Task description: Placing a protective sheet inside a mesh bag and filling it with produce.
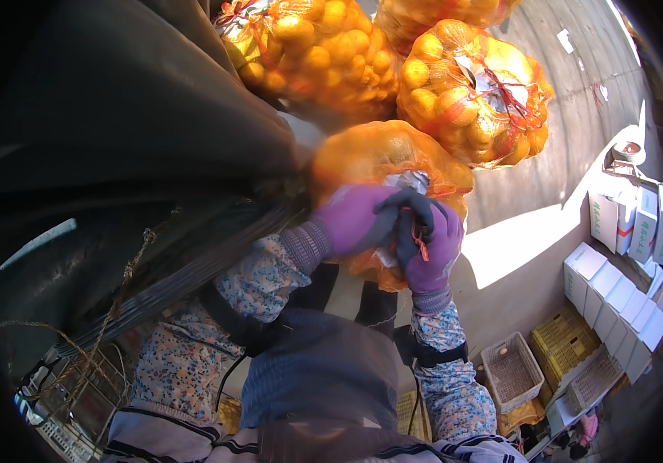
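Observation:
An orange mesh bag (378,144) of citrus fruit stands right in front of me, with crumpled whitish paper (409,180) at its gathered top. My left hand (363,223), in a purple knit glove with dark coated fingers, is curled on the bag's gathered mouth. Against it, my right hand (433,249) wears a matching glove and pinches a red string (420,243) whose end hangs over the palm. The fingers of both hands overlap, so the exact grip on the mesh neck is hidden.
Filled mesh bags (331,55) stand beyond, one tied with red string (505,95). Dark sheeting (134,116) rises on my left, with a frayed rope (129,272). To the right are white cartons (615,301), a pale plastic crate (511,370) and yellow crates (563,335). A person (586,431) is at lower right.

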`<state>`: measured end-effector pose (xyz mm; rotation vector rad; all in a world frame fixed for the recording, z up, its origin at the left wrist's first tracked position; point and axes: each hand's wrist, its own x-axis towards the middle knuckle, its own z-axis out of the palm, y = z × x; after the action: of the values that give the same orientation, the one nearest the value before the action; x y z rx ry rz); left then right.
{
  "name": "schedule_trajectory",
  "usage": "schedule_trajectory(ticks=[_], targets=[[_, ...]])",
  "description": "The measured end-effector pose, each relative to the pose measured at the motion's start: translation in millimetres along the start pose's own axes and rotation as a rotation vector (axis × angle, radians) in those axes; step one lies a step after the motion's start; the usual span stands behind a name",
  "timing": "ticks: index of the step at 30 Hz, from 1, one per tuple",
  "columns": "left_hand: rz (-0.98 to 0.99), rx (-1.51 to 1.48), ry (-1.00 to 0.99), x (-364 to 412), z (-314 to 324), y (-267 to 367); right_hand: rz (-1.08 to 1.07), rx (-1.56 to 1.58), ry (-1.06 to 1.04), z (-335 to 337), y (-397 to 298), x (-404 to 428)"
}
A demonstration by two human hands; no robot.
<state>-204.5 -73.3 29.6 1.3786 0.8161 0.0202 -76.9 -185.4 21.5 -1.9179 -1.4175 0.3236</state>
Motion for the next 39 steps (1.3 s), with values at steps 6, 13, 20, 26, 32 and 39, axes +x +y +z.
schedule_trajectory(ticks=[6,13,20,26,32,39], targets=[[0.164,0.473,-0.146,4.3,-16.2,-1.9,0.058,-0.168,0.059,4.3,-4.4,-5.3],[-0.073,0.319,-0.184,4.9,-17.4,24.7,-0.117,-0.152,-0.019,-10.7,16.3,-4.9],[0.227,0.911,0.098,9.3,13.6,33.5,-0.216,-0.130,-0.366,-43.2,16.0,19.5],[0.144,0.859,0.188,4.3,-8.7,13.4,-0.227,-0.268,-0.557,-45.0,-12.9,-0.8],[-0.140,0.261,0.351,-173.1,36.7,21.0,-0.402,-0.112,-0.394,-100.8,-44.2,-41.0],[-0.324,0.335,0.792,-441.0,215.1,-180.5,-0.723,0.201,-1.367,-90.3,-198.1,-139.3]])
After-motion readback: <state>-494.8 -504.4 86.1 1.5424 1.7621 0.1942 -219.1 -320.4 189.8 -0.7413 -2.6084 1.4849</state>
